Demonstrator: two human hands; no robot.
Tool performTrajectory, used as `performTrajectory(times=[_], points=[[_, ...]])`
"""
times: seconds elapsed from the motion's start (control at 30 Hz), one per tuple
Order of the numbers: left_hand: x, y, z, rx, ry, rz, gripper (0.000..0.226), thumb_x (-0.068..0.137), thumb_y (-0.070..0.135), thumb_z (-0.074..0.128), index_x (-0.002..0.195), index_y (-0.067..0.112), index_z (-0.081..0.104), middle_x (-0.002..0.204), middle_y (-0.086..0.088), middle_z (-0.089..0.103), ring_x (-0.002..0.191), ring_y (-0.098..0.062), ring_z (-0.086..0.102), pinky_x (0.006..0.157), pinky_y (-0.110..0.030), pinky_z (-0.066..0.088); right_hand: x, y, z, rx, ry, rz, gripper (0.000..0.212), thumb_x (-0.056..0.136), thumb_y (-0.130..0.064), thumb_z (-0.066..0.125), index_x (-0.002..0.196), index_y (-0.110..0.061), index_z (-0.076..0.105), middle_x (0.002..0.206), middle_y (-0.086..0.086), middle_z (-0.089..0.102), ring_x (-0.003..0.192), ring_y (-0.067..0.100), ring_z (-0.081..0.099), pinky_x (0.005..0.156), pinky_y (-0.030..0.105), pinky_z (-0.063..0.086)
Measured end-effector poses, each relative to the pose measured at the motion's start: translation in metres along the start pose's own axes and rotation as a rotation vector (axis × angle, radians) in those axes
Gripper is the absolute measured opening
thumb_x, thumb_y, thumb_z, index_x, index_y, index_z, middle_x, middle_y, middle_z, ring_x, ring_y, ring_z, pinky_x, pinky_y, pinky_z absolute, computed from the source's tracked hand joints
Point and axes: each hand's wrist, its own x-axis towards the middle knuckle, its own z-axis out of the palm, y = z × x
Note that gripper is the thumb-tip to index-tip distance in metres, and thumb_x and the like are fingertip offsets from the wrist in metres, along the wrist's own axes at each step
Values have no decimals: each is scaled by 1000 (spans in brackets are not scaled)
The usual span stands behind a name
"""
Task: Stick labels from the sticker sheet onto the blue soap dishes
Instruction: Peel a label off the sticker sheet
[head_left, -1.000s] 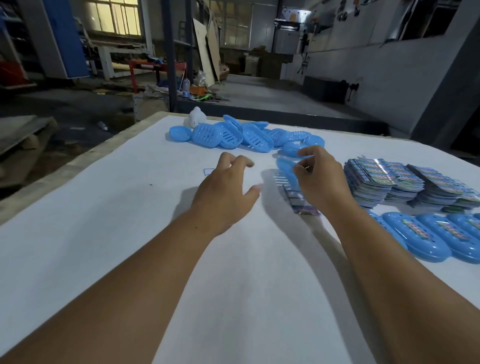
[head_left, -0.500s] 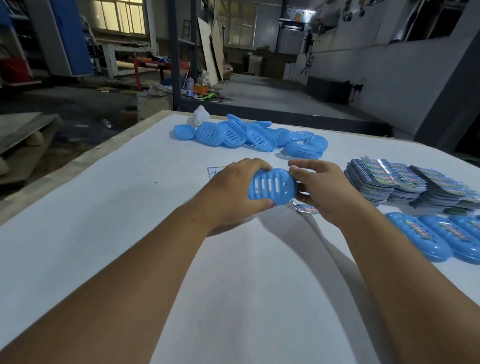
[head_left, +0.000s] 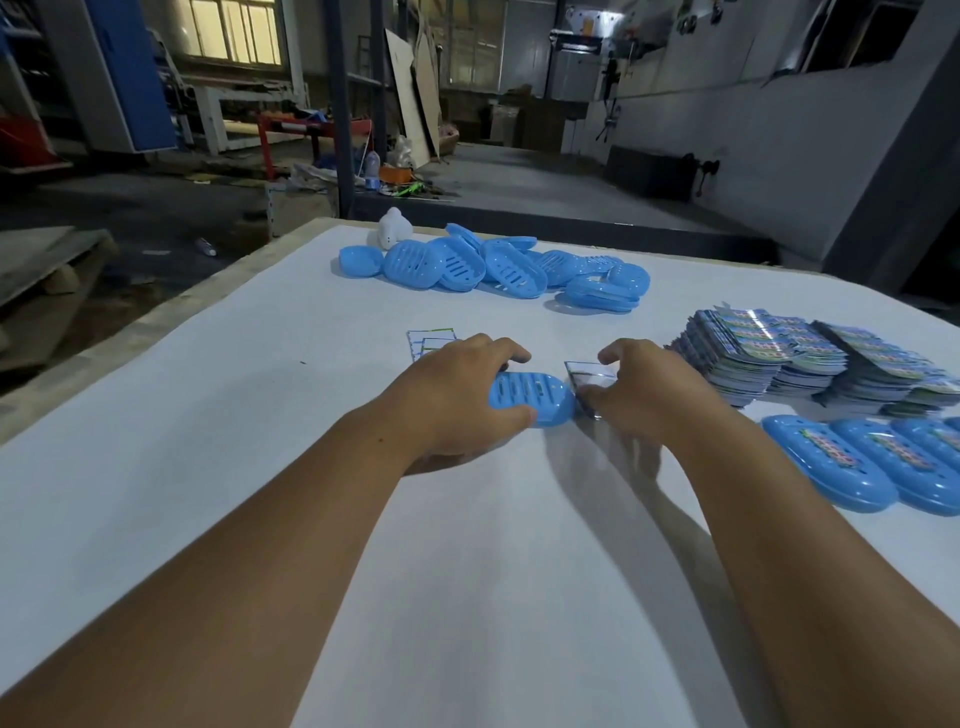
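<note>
Centrally on the white tabletop (head_left: 218, 415), a slotted blue soap dish (head_left: 530, 397) is gripped by the left hand (head_left: 457, 395), fingers curled over it. Just beside it, the right hand (head_left: 649, 389) pinches a glossy sticker sheet (head_left: 589, 376). Unlabelled dishes (head_left: 498, 267) lie heaped near the far edge; labelled dishes (head_left: 872, 462) line the right edge.

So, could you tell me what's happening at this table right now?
A person is labelling blue soap dishes. The left hand grips an unlabelled slotted soap dish at the table's middle, while the right hand takes hold of a sticker sheet beside it. More unlabelled dishes lie heaped at the far edge, labelled dishes sit on the right, and stacks of sticker sheets lie behind those.
</note>
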Motion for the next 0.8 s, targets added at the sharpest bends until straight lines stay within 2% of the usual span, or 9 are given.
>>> performTrajectory(times=[0.13,0.23,0.3,0.37,0.47,0.57,0.67,0.73,0.8], points=[[-1,1,1,-15,18,-6,58,84,56,64,137,40,47,125,11,55,109,-8,50,91,-32,50,2,1,-1,114,-23,7,73,75,-30,79,142,-22,51,132,1,59,120,22,55,82,28,41],[-1,1,2,-14,38,-13,55,85,55,64,135,39,48,125,11,56,108,-7,49,91,-32,50,4,3,-2,174,-27,35,78,70,-26,81,142,-21,51,119,-2,57,103,18,54,77,25,40],[-1,2,2,-8,43,-22,53,85,56,64,134,40,49,125,12,56,109,-8,50,90,-34,51,5,5,-1,172,-35,34,78,70,-26,81,142,-23,51,121,-1,58,98,16,50,76,25,40],[0,1,3,-18,50,-26,52,85,56,65,132,40,49,124,12,56,109,-8,51,89,-34,53,8,6,-1,207,-41,39,79,70,-22,82,142,-24,50,125,0,58,99,15,50,76,26,41],[0,1,5,-40,65,-26,49,85,55,65,129,40,51,122,13,56,108,-7,51,88,-32,52,10,6,-3,302,-66,74,82,71,-16,82,145,-23,47,117,-2,54,107,21,58,78,29,47],[1,2,6,-64,80,-30,45,85,54,66,126,40,54,120,15,56,106,-6,51,89,-31,52,11,6,-6,345,-88,115,89,69,-15,85,149,-17,44,134,3,57,115,26,60,87,35,53],[1,5,6,-92,114,-32,40,88,49,67,124,35,58,119,14,58,106,-7,52,90,-30,51,11,7,-8,333,-83,124,97,66,-19,89,150,-15,42,137,5,55,115,24,58,83,32,50],[1,8,7,-107,148,-31,35,90,45,67,122,32,61,116,12,59,105,-8,54,89,-28,50,10,9,-10,362,-50,105,100,65,-19,90,151,-17,39,133,4,56,112,22,57,82,30,47],[-1,10,7,-139,185,-42,29,92,42,66,117,28,64,110,12,60,103,-9,55,87,-27,49,8,9,-12,496,8,85,98,64,-17,92,148,-19,42,122,5,62,107,23,61,81,31,49]])
